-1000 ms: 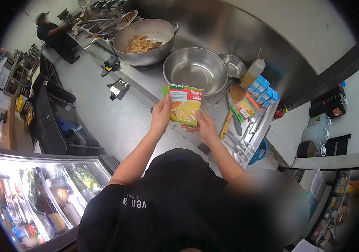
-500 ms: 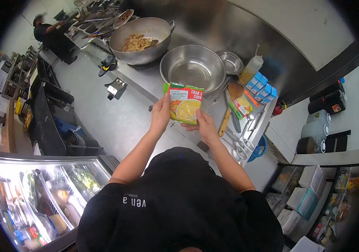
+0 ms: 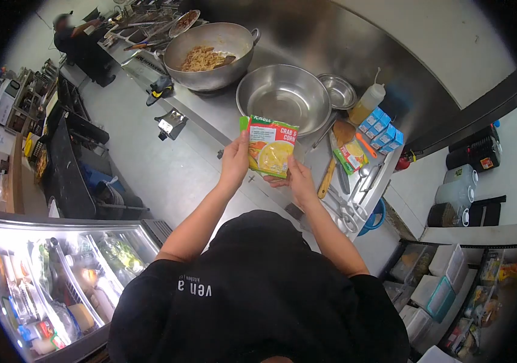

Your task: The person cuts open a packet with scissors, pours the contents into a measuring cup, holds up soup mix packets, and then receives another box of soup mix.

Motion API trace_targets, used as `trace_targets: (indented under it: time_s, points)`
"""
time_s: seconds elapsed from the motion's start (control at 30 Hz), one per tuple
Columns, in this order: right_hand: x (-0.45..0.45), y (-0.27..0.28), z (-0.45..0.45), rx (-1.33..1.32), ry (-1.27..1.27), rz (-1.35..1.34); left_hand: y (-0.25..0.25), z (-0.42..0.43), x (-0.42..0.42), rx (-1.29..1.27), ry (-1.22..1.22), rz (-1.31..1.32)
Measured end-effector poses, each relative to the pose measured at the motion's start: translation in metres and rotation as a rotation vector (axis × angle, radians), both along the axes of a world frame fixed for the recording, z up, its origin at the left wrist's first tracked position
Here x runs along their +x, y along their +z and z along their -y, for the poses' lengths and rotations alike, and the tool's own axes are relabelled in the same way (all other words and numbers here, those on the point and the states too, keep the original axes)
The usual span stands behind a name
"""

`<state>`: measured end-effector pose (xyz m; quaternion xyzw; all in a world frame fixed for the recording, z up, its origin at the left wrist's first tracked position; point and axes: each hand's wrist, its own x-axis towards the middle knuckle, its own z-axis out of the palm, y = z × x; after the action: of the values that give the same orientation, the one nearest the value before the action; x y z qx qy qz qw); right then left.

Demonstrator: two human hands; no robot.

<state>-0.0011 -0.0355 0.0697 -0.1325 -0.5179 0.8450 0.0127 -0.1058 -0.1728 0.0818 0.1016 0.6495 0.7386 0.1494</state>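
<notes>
A soup packet, green, red and yellow with "CRAB & CORN" on it, is held up in front of the counter's edge. My left hand grips its left side, and my right hand pinches the lower right corner. Just beyond the packet stands a wide steel basin with nothing visible in it. A large wok with noodles sits to its left. Another packet lies on the counter at the right, beside a wooden spatula.
Blue cartons, an oil bottle, a small steel bowl and scissors are on the counter. A lit glass-topped fridge stands at lower left. Another person stands at upper left.
Both hands and the packet have shifted slightly right and up in view. The view itself has moved a little. The person at upper left has shifted slightly.
</notes>
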Motion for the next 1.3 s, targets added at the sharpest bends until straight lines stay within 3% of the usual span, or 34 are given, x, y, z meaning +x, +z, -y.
trace_targets:
  time_s: [1.0,1.13,1.2,1.27,1.3]
  points:
    - [0.007,-0.001,-0.001,0.127,-0.054,-0.005,0.006,-0.005,0.005,0.078,-0.030,-0.059]
    - [0.017,0.006,-0.002,0.214,-0.059,-0.060,0.023,0.001,0.017,0.065,-0.081,-0.212]
    - [0.036,0.030,-0.003,0.916,-0.195,-0.238,0.039,0.012,0.026,0.056,-0.097,-0.280]
    - [0.055,0.071,-0.005,1.191,-0.320,-0.702,0.077,0.031,0.038,-0.002,-0.074,-1.028]
    - [0.063,0.101,-0.008,1.158,-0.170,-0.733,0.103,0.038,0.045,0.125,-0.289,-0.929]
